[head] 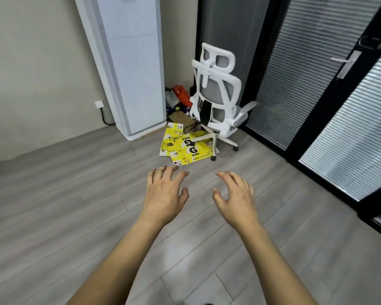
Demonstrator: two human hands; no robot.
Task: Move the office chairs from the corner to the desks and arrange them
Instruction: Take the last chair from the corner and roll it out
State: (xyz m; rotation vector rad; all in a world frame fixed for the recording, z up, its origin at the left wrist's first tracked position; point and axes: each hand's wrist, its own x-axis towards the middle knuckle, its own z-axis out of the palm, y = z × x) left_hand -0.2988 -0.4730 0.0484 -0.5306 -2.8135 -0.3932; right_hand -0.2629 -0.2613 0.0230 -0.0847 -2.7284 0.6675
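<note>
Head view: a person's left hand (163, 194) and right hand (234, 195) reach forward, fingers spread and holding nothing, toward 1 white office chair (216, 95) in the corner, best gripped by its backrest and rolled clear of the yellow cardboard (185, 146).

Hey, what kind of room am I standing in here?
Probably an office corner: a white-framed grey mesh swivel office chair on castors, a black-framed glass partition with slatted blinds, and a tall white floor-standing air conditioner.

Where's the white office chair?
In the head view, the office chair stands in the far corner, right of the tall white unit, its base partly over yellow cardboard.
</note>
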